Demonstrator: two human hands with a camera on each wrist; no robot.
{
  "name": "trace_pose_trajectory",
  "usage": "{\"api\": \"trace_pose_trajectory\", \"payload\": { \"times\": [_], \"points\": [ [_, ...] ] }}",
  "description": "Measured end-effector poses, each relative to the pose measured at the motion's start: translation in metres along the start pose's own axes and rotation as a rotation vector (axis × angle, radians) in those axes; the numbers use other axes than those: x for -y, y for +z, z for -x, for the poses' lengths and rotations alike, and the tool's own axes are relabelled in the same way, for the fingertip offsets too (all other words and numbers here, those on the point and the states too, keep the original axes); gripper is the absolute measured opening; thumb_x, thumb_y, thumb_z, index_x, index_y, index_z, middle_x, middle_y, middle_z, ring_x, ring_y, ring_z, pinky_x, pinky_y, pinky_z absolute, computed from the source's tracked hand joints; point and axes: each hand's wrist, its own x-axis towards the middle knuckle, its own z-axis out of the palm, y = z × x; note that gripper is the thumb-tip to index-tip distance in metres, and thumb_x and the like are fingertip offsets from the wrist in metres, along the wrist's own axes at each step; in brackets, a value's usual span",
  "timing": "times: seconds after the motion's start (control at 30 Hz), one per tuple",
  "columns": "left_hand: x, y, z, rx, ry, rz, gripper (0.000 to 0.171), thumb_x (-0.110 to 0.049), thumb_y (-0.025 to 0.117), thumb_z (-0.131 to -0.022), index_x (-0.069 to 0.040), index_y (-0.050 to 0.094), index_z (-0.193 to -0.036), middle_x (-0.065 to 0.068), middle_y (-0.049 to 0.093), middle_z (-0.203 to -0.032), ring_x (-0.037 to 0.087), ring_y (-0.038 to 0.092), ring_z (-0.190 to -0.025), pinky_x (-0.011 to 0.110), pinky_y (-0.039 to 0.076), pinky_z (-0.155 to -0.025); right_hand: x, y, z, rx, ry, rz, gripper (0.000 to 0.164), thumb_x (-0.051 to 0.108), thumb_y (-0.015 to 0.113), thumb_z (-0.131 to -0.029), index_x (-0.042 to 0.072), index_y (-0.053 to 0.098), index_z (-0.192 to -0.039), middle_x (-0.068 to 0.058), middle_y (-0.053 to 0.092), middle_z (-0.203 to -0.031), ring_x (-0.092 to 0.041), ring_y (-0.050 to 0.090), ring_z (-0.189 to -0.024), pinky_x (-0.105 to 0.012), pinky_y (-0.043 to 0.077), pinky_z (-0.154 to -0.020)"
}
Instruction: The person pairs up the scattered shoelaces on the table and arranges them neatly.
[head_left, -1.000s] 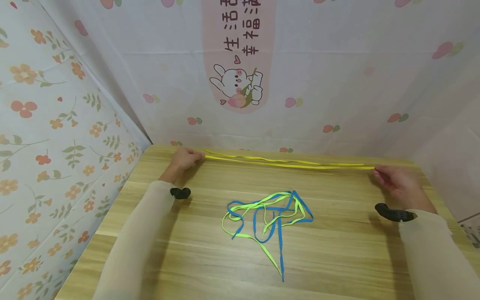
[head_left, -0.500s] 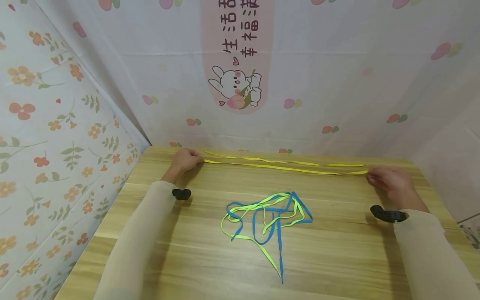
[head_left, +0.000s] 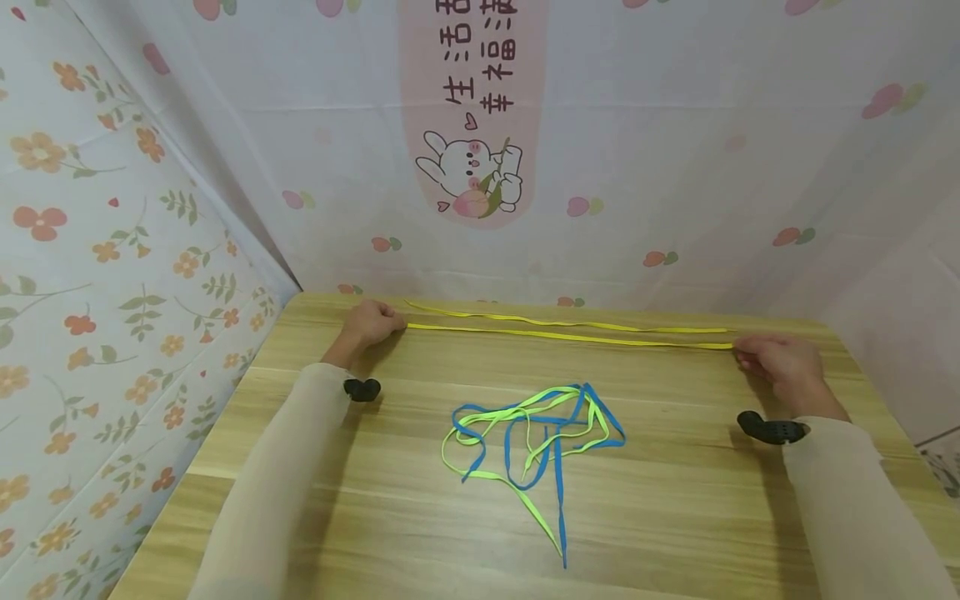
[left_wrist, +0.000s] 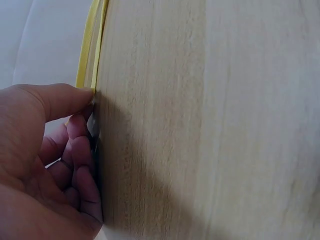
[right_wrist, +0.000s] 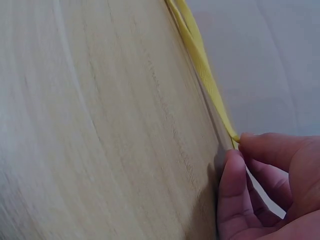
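A flat yellow shoelace strand (head_left: 570, 337) stretches nearly straight across the back of the wooden table. My left hand (head_left: 372, 321) pinches its left end between thumb and fingers, low at the tabletop. At the other end my right hand (head_left: 783, 362) pinches it the same way. Just behind runs a second yellow strand (head_left: 525, 320), slightly wavy and lying on the wood. Both strands show beside the left thumb (left_wrist: 70, 100) in the left wrist view. In the right wrist view the yellow lace (right_wrist: 212, 90) runs down to the right fingertips.
In the middle of the table (head_left: 375, 517) lies a loose tangle of a neon green shoelace (head_left: 536, 504) and a blue shoelace (head_left: 560, 492). A patterned cloth (head_left: 637, 167) hangs along the back edge, and a floral cloth (head_left: 142, 300) stands at the left.
The held yellow strand has come toward me, away from the strand behind it, and lies straighter. My right hand has shifted a little left and nearer; the left hand slightly nearer.
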Motion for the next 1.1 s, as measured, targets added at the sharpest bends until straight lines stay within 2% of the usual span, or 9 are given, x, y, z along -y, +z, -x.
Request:
{"api": "trace_pose_trajectory", "payload": {
  "times": [0.1,0.2,0.3,0.37,0.47,0.7,0.93,1.1],
  "points": [
    [0.000,0.000,0.000,-0.001,-0.008,-0.010,0.035,-0.020,0.070,-0.102,-0.014,0.050,-0.074,-0.003,0.041,-0.067,0.018,0.038,-0.067,0.036,0.038,-0.072,0.000,0.000,-0.001,-0.007,-0.002,0.010,0.042,-0.003,0.067,-0.105,0.022,0.082,-0.074,0.008,0.075,-0.075,-0.005,0.072,-0.067,-0.020,0.060,-0.063],
    [0.000,0.000,0.001,-0.007,-0.009,-0.032,0.027,-0.022,0.072,-0.101,-0.011,0.059,-0.080,-0.002,0.052,-0.075,0.019,0.047,-0.074,0.035,0.043,-0.076,-0.001,0.001,-0.002,-0.016,0.003,0.009,0.043,-0.005,0.067,-0.104,0.022,0.082,-0.073,0.008,0.075,-0.074,-0.005,0.072,-0.066,-0.021,0.060,-0.062],
    [-0.001,0.000,0.003,-0.015,-0.004,-0.044,0.020,-0.022,0.073,-0.101,-0.005,0.069,-0.093,0.005,0.065,-0.090,0.024,0.057,-0.084,0.038,0.050,-0.084,-0.001,0.002,-0.002,-0.023,0.015,-0.007,0.042,-0.006,0.067,-0.103,0.020,0.082,-0.073,0.007,0.075,-0.074,-0.005,0.072,-0.065,-0.020,0.060,-0.062],
    [-0.002,-0.001,0.003,-0.016,-0.003,-0.048,0.021,-0.024,0.073,-0.102,-0.002,0.073,-0.103,0.010,0.070,-0.103,0.027,0.062,-0.093,0.042,0.052,-0.090,0.000,0.002,-0.003,-0.025,0.024,-0.017,0.041,-0.006,0.068,-0.103,0.020,0.081,-0.073,0.006,0.075,-0.073,-0.005,0.072,-0.065,-0.020,0.060,-0.062],
    [-0.002,-0.002,0.004,-0.011,-0.008,-0.043,0.025,-0.025,0.072,-0.103,-0.001,0.072,-0.110,0.014,0.071,-0.113,0.030,0.063,-0.101,0.046,0.053,-0.098,0.001,0.003,-0.003,-0.030,0.032,-0.017,0.040,-0.004,0.069,-0.103,0.020,0.081,-0.073,0.006,0.075,-0.073,-0.005,0.072,-0.064,-0.020,0.061,-0.063],
    [-0.004,-0.007,0.008,0.006,-0.017,-0.017,0.025,-0.026,0.071,-0.104,-0.001,0.071,-0.111,0.013,0.070,-0.115,0.030,0.061,-0.103,0.047,0.051,-0.100,0.004,0.003,-0.001,-0.024,0.039,-0.006,0.040,-0.001,0.070,-0.104,0.022,0.081,-0.073,0.006,0.076,-0.073,-0.006,0.073,-0.064,-0.021,0.061,-0.064],
    [-0.003,-0.008,0.010,0.040,-0.060,0.025,0.029,-0.026,0.069,-0.106,0.000,0.067,-0.118,0.019,0.065,-0.130,0.037,0.060,-0.120,0.052,0.047,-0.111,0.003,0.003,0.001,-0.036,0.038,-0.027,0.041,-0.002,0.068,-0.104,0.021,0.081,-0.073,0.005,0.076,-0.073,-0.006,0.073,-0.063,-0.021,0.061,-0.063],
    [0.002,-0.011,0.009,0.042,-0.067,0.025,0.033,-0.027,0.069,-0.106,0.002,0.066,-0.122,0.020,0.064,-0.131,0.036,0.058,-0.121,0.051,0.047,-0.111,0.004,0.001,0.001,-0.047,0.056,-0.047,0.039,-0.003,0.069,-0.103,0.018,0.080,-0.073,0.004,0.076,-0.073,-0.007,0.073,-0.063,-0.021,0.061,-0.064]
  ]
}}
